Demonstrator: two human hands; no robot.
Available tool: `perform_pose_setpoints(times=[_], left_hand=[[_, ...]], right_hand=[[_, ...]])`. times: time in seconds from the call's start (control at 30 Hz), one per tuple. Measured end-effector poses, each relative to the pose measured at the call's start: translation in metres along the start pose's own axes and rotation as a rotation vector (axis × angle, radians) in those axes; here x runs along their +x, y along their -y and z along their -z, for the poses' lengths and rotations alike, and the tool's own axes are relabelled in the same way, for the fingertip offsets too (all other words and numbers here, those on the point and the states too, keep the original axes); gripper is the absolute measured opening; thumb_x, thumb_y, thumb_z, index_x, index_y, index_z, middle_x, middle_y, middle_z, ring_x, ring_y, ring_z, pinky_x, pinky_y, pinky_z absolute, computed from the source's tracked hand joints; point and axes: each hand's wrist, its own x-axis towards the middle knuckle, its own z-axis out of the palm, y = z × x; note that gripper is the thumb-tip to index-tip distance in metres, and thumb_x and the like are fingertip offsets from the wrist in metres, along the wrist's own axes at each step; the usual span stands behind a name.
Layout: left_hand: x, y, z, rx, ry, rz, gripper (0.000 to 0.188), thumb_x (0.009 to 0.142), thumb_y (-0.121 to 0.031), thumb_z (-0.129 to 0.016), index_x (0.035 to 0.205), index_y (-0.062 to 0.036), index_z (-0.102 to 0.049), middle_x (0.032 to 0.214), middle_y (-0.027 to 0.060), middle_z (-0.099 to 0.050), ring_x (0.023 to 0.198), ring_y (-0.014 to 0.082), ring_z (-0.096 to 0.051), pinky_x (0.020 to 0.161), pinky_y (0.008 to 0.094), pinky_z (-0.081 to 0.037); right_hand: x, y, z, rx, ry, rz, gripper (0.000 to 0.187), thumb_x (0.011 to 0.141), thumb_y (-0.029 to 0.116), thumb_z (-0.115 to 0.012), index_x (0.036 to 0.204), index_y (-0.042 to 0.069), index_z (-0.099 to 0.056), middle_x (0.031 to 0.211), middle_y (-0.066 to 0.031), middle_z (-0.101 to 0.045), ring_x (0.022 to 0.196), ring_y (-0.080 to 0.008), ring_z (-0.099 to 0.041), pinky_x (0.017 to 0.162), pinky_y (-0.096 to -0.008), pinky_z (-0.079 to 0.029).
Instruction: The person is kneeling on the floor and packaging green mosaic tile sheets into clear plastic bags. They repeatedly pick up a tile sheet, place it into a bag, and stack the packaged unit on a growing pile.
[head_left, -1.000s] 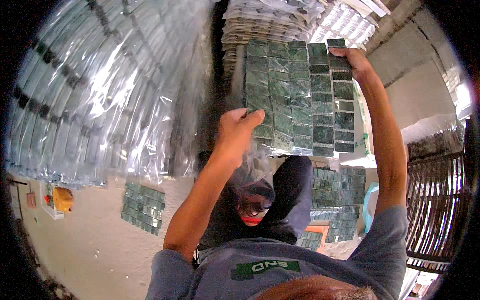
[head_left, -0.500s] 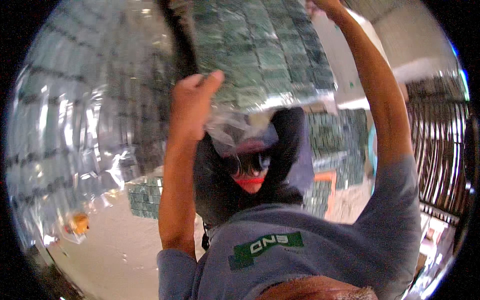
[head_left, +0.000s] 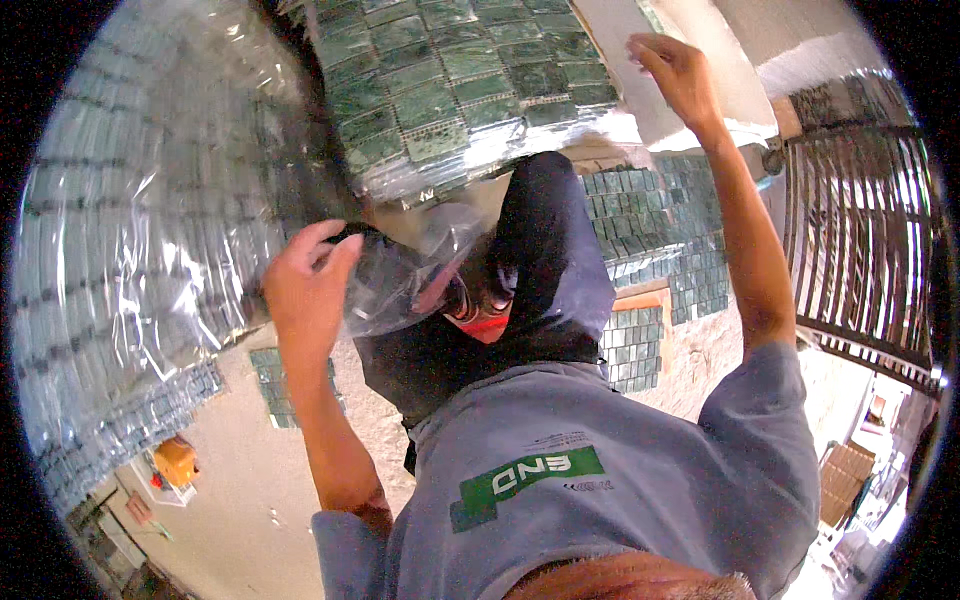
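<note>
A stack of green stone mosaic tile sheets (head_left: 440, 85) stands in front of me at the top, its near side wrapped in shiny clear film. My left hand (head_left: 305, 290) is off the stack's near left corner, thumb and forefinger curled close together at the edge of a loose clear plastic sheet (head_left: 415, 275). That sheet hangs crumpled over my legs. Beyond the stack's right side, my right hand (head_left: 680, 80) hovers over a pale slab (head_left: 650, 95), fingers loosely bent and apart from the thumb, with nothing seen in them.
A tall film-wrapped tile stack (head_left: 140, 230) fills the left. More green tile sheets (head_left: 630, 210) lie at the right, by an orange-edged piece (head_left: 640, 300). An orange object (head_left: 175, 462) rests on the pale floor (head_left: 250, 500) at lower left. Slatted panelling (head_left: 855, 240) stands far right.
My left hand has come away from the stack's near corner, down and left, and the loose plastic has shifted left. My right hand has drawn back from the top edge toward me.
</note>
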Motion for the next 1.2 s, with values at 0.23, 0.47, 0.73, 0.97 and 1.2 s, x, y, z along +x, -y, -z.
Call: perform_pose_setpoints(times=[0.23, 0.47, 0.73, 0.97, 1.2], left_hand=[[-0.017, -0.039, -0.005, -0.307, 0.255, -0.102, 0.027, 0.088, -0.019, -0.069, 0.111, -0.0044, -0.070, 0.085, 0.0070, -0.073, 0.056, 0.0043, -0.052, 0.049, 0.0215, -0.039], [-0.024, -0.058, 0.004, -0.563, 0.527, -0.257, 0.020, 0.092, -0.015, -0.064, 0.107, -0.0046, -0.072, 0.086, 0.0030, -0.073, 0.050, 0.0010, -0.045, 0.043, 0.0187, -0.034], [-0.031, -0.067, 0.014, -0.565, 0.642, -0.405, 0.040, 0.072, 0.006, -0.072, 0.112, 0.0001, -0.068, 0.107, 0.0065, -0.070, 0.056, -0.0008, -0.049, 0.047, 0.0158, -0.036], [-0.028, -0.065, 0.008, -0.091, 0.208, -0.372, 0.061, 0.067, 0.010, -0.074, 0.125, -0.0063, -0.062, 0.112, 0.0066, -0.067, 0.059, 0.0041, -0.046, 0.057, 0.0202, -0.044], [-0.013, -0.050, 0.013, 0.012, 0.234, -0.540, 0.048, 0.079, -0.009, -0.072, 0.126, -0.0063, -0.060, 0.112, 0.0074, -0.069, 0.095, 0.0179, -0.065, 0.088, 0.0315, -0.049]], right_hand=[[-0.102, 0.140, -0.011, 0.383, 0.272, -0.030, 0.036, 0.091, 0.019, -0.067, 0.122, 0.001, -0.065, 0.121, -0.0090, -0.067, 0.111, -0.0172, -0.062, 0.096, -0.0321, -0.048], [-0.126, 0.188, -0.078, 0.568, 0.544, 0.334, 0.074, 0.077, 0.029, -0.081, 0.140, 0.006, -0.049, 0.139, -0.0136, -0.054, 0.131, -0.0282, -0.049, 0.109, -0.0399, -0.037], [-0.132, 0.207, -0.098, 0.904, 0.753, 0.236, 0.033, 0.080, 0.025, -0.079, 0.103, 0.003, -0.071, 0.096, -0.0108, -0.070, 0.098, -0.0231, -0.064, 0.090, -0.0367, -0.048], [-0.121, 0.187, -0.061, 0.407, 0.195, 0.538, 0.014, 0.075, 0.009, -0.079, 0.083, 0.007, -0.068, 0.091, -0.0074, -0.071, 0.093, -0.0250, -0.066, 0.107, -0.0515, -0.039], [-0.126, 0.200, -0.025, 0.152, 0.040, 0.590, 0.022, 0.071, 0.009, -0.080, 0.081, 0.005, -0.061, 0.089, -0.0080, -0.070, 0.089, -0.0260, -0.068, 0.103, -0.0514, -0.045]])
